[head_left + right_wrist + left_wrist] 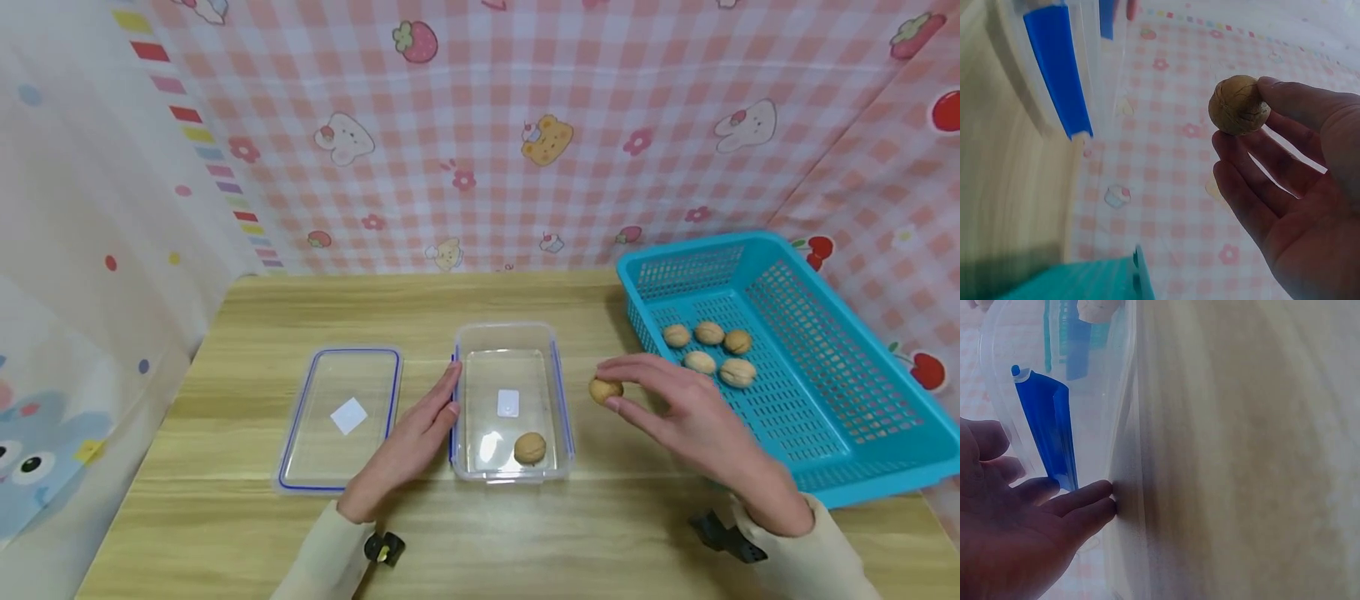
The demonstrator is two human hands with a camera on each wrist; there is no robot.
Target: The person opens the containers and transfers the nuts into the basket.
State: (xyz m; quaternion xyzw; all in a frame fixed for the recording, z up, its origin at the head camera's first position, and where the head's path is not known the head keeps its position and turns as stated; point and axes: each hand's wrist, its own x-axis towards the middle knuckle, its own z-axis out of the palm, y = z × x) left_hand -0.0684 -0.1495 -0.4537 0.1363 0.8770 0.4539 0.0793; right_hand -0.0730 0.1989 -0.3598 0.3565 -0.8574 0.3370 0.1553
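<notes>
My right hand [690, 417] pinches a walnut [603, 391] between thumb and fingertips, in the gap between the container and the basket. The right wrist view shows this same walnut [1239, 105] at the tips of the fingers. A clear plastic container [480, 371] with blue side clips stands in the middle of the table, one walnut [530, 448] lying in its near right corner. Along the container's left side rests my left hand [411, 440], its fingers extended. In the left wrist view its fingertips [1105, 487] meet the wall low down, beside a blue clip [1050, 428].
A clear lid [315, 450] with a blue seal and a white square lies flat on the table, left of the container. At the right stands a turquoise basket [821, 292] with several walnuts [738, 372] inside. Patterned cloth [495, 208] hangs behind the table.
</notes>
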